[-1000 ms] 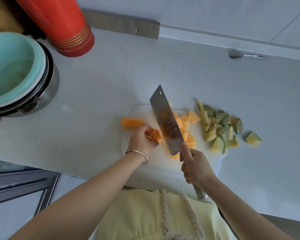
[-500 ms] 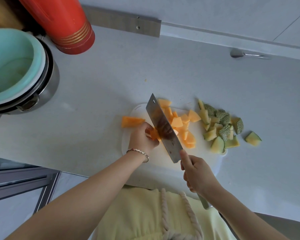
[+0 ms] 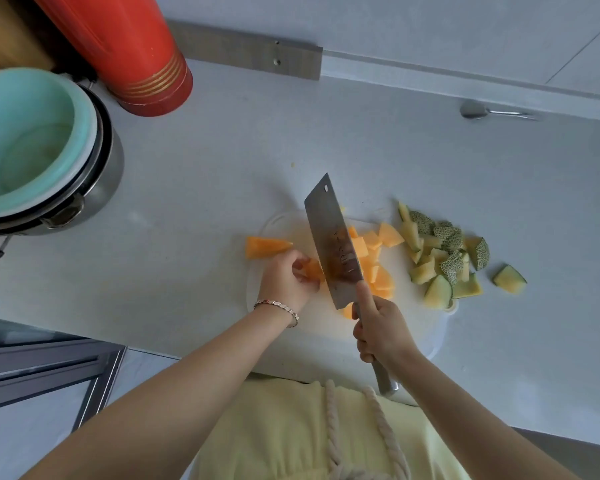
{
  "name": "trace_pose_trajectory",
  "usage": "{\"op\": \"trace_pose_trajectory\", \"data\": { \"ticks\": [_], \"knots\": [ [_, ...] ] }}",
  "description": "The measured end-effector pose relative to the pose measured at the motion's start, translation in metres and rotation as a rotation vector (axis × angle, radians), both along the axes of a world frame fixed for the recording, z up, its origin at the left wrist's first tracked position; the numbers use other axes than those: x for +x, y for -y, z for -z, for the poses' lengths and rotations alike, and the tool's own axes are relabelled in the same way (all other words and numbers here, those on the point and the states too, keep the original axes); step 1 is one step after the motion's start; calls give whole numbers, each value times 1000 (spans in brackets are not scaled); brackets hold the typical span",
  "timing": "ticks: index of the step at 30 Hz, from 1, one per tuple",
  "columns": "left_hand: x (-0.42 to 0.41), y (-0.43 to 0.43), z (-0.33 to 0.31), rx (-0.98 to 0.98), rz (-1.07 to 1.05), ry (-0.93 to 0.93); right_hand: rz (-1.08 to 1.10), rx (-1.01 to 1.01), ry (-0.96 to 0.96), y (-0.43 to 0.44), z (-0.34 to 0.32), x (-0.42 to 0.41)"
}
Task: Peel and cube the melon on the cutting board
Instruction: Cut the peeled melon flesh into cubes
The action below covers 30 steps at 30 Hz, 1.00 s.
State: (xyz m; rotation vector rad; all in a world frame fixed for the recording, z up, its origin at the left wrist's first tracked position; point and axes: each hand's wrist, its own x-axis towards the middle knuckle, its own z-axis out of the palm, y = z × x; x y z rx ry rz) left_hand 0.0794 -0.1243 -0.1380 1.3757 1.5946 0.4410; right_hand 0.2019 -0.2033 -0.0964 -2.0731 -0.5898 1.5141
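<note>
While the right hand (image 3: 381, 334) wraps the cleaver (image 3: 333, 240) handle, fingers curled round it and forefinger laid up toward the blade heel, the left hand (image 3: 284, 278) pinches a small orange melon piece (image 3: 312, 270) between thumb and fingertips.

Nearest: pale yellow apron (image 3: 284, 431) with rope cord. Bracelet (image 3: 278, 306) on left wrist.

Cutting board (image 3: 309, 334): white, on the grey counter (image 3: 222, 161), near edge toward the person.

Key relation: melon piece sits on the board just left of the blade, touching its left face. The blade's long axis runs away from the person, tip leaning slightly left. Whether the edge is down on the board or lifted: cannot tell.

Right of blade: finished cubes (image 3: 371, 258) heaped on the board, partly hidden by the steel.

Just beyond the left hand: one peeled wedge (image 3: 265, 247), long axis left to right, overhanging the board's left rim. Left hand is the nearer one to it.

Judgement: peeling looks done and cubing is well along; the held piece and that wedge remain.

Right side: rind pieces (image 3: 444, 251) piled at the board's edge, one lying apart on the counter.

Far: pot (image 3: 94, 188) holding a teal bowl (image 3: 32, 140), red flask (image 3: 132, 53), spoon (image 3: 492, 111).
</note>
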Motion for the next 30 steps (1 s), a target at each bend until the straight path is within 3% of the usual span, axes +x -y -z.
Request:
{"op": "trace_pose_trajectory", "data": {
  "ticks": [9, 26, 30],
  "knots": [
    [4, 4, -1, -48, -83, 130, -111, 75, 78, 14, -16, 9],
    [6, 5, -2, -39, -52, -66, -228, -28, 166, 26, -11, 8],
    [6, 5, -1, -98, -137, -11, -240, -21, 188, 21, -11, 3]
  ]
}}
